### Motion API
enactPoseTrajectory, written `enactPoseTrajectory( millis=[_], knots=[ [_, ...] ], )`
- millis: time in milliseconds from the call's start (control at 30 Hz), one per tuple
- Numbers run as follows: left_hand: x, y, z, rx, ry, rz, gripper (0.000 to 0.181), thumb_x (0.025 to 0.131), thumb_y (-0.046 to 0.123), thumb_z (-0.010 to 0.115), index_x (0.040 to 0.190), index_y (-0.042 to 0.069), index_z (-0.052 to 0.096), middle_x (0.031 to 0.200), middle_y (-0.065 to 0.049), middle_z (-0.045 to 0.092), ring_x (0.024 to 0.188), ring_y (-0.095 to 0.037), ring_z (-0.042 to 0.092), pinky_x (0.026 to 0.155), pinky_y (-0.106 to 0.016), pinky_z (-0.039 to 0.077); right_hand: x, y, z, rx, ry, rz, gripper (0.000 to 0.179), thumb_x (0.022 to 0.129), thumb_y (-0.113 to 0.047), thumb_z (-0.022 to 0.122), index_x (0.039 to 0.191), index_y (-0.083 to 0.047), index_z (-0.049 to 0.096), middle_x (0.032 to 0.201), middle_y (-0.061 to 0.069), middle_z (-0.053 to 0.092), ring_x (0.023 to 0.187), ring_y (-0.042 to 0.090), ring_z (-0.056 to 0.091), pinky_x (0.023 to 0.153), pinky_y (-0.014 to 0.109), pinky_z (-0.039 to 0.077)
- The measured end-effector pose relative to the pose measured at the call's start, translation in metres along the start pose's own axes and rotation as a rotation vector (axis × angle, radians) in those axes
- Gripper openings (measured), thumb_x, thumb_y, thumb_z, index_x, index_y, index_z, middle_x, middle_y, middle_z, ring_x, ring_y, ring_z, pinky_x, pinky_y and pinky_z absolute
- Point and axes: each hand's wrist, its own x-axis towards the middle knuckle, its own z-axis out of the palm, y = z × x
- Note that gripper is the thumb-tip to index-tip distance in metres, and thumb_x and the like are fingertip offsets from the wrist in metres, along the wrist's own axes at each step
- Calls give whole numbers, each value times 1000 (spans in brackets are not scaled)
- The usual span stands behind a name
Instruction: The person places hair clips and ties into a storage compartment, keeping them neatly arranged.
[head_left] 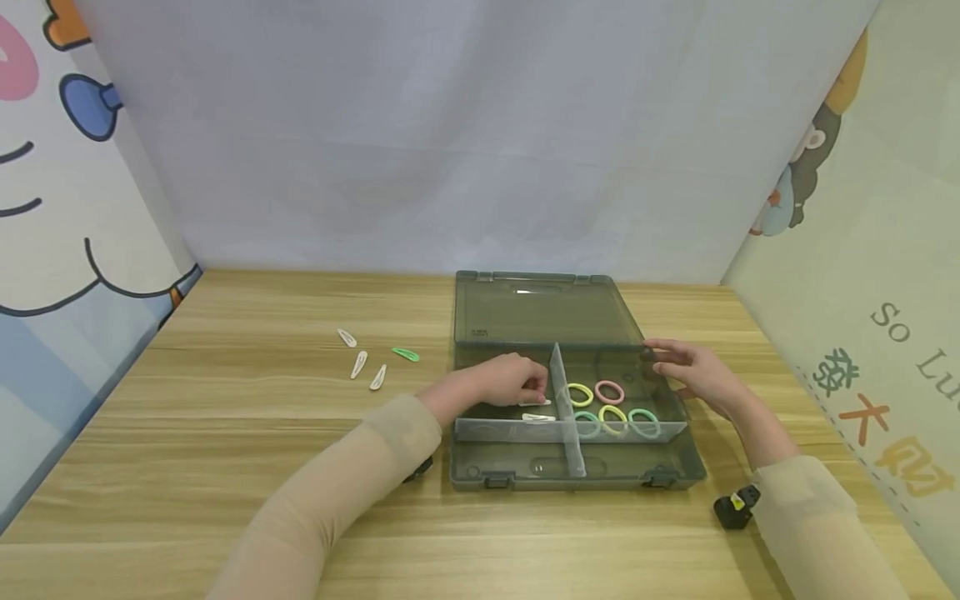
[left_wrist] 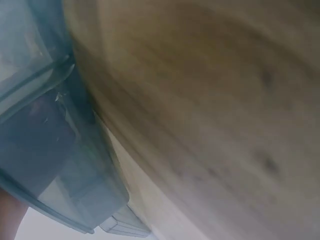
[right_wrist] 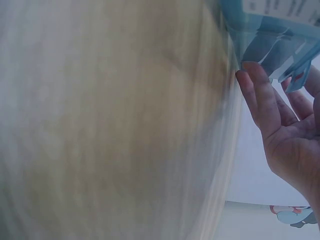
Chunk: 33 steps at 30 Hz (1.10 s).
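Observation:
A grey see-through divided box (head_left: pixel 517 482) stands with its lid thrown back. My left hand (head_left: pixel 512 380) reaches into its left compartment, the curled fingertips pinching a white snap hair clip (head_left: pixel 546 403) low over the floor. Just in front of it lies another white hair clip (head_left: pixel 538 417). My right hand (head_left: pixel 701 375) rests its extended fingers against the box's right side; in the right wrist view these fingers (right_wrist: pixel 265 97) touch the lower wall. Several yellow, pink and green hair ties (head_left: pixel 610 392) lie in the right compartment.
Left of the box, three white hair clips (head_left: pixel 359 364) and one green hair clip (head_left: pixel 406 354) lie on the wooden table (head_left: pixel 225 433). The open lid (head_left: pixel 540 308) leans toward the back curtain. Clear dividers (head_left: pixel 567 446) cross inside the box.

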Motion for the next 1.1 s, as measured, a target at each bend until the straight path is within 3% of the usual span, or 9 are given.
enactPoseTrajectory(
  millis=[367,567,800,1100],
  knots=[
    [1,-8,-5,20,16,-6,18,92,31,62,84,17,53,69,7,52,59,-6,44,59,-20,38,5,-4,4,11,16,5,54,98,-23,52,146,-6,32,147,26,31,131,45,34,86,54,48],
    [-3,-17,-12,-14,52,34,16,91,30,62,87,18,53,69,6,51,59,-7,43,58,-20,36,8,-5,5,7,22,6,54,98,-22,51,146,-7,32,147,26,31,131,46,34,86,54,48],
    [-20,-24,-31,-121,87,84,12,91,25,63,95,17,56,81,5,57,69,-9,49,65,-23,42,11,-6,7,13,28,9,55,98,-25,52,146,-7,32,148,26,30,131,46,34,86,54,48],
    [-54,-38,-62,-181,117,91,23,91,20,64,111,7,62,101,-3,64,92,-10,58,83,-24,47,15,-9,10,29,36,13,56,98,-24,52,146,-5,31,147,27,31,130,47,36,86,56,48]
  ],
)
